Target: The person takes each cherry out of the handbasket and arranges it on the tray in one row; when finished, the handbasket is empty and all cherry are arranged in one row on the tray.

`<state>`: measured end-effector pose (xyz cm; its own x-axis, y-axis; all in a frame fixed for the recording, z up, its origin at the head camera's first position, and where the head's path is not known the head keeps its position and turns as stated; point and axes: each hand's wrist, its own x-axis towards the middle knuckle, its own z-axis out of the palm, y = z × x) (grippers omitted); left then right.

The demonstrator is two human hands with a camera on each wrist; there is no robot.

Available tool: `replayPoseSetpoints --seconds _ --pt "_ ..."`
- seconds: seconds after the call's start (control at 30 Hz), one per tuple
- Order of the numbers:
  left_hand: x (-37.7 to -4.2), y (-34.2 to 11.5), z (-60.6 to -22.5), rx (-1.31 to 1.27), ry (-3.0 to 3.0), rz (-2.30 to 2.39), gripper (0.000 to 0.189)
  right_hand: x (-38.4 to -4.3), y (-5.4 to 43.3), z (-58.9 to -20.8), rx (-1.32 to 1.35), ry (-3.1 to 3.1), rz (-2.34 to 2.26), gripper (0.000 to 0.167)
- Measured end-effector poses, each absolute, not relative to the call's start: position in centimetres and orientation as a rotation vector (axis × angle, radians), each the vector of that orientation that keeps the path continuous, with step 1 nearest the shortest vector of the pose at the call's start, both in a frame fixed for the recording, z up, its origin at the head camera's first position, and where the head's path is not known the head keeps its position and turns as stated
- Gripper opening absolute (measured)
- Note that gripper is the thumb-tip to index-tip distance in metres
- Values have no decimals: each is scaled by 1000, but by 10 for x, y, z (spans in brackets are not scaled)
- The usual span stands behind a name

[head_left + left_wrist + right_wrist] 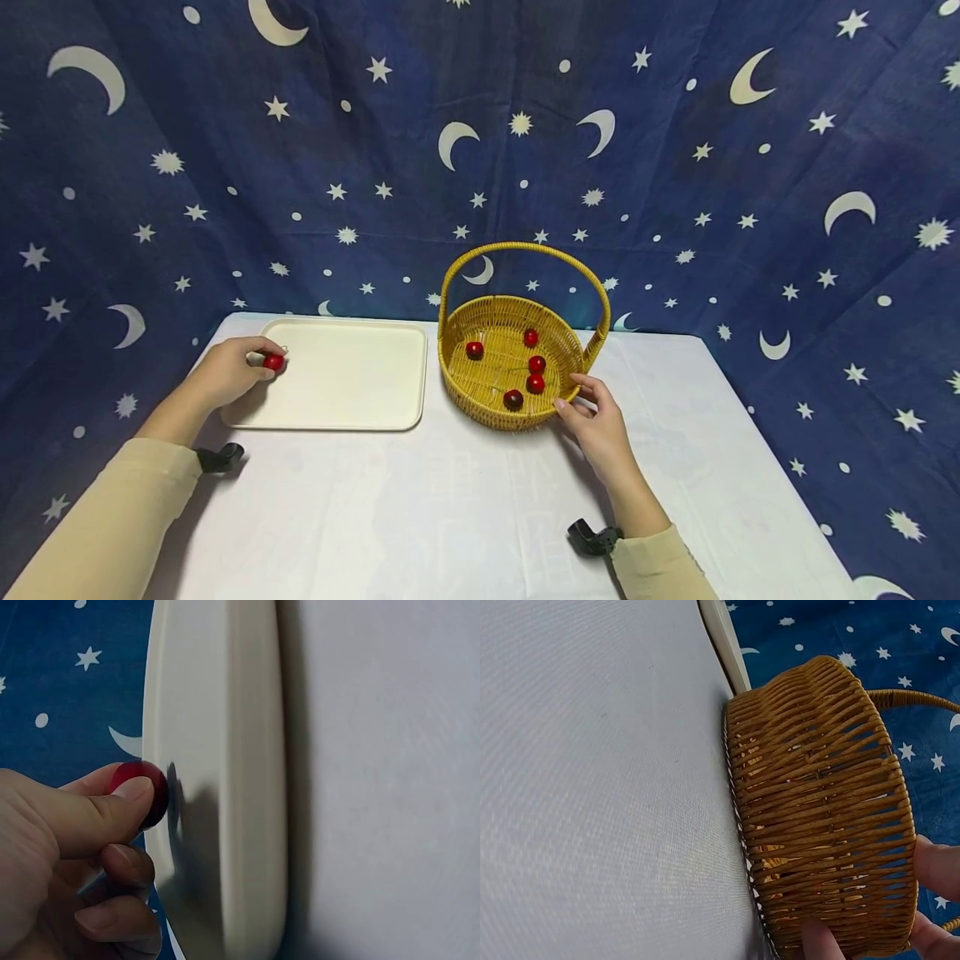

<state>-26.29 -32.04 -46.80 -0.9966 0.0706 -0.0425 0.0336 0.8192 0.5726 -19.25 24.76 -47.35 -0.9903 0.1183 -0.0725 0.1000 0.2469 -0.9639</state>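
My left hand (228, 371) pinches a red cherry (273, 362) between thumb and fingers, over the left end of the cream tray (345, 421). In the left wrist view the cherry (142, 791) is held close to the tray's surface (187, 697); whether it touches cannot be told. My right hand (600, 425) holds the near right rim of a yellow wicker basket (480, 408). Several cherries (536, 383) lie spread over the basket's floor, one of them a darker red cherry (513, 400). In the right wrist view, fingertips (937, 866) rest at the rim of the basket (817, 802).
A white cloth (420, 517) covers the table. The basket's tall arched handle (525, 246) stands upright. Behind and at the sides hangs a dark blue curtain (420, 125) with moons and stars. The tray sits left of the basket, with a small gap between them.
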Motion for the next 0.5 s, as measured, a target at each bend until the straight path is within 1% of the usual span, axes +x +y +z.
replayPoseSetpoints --seconds 0.3,0.5 --pt "-263 -325 -466 28 2900 961 42 -194 248 -472 -216 -2463 1900 59" --pt "-259 -321 -455 108 3012 862 44 -193 248 -473 -228 -2457 1907 57"
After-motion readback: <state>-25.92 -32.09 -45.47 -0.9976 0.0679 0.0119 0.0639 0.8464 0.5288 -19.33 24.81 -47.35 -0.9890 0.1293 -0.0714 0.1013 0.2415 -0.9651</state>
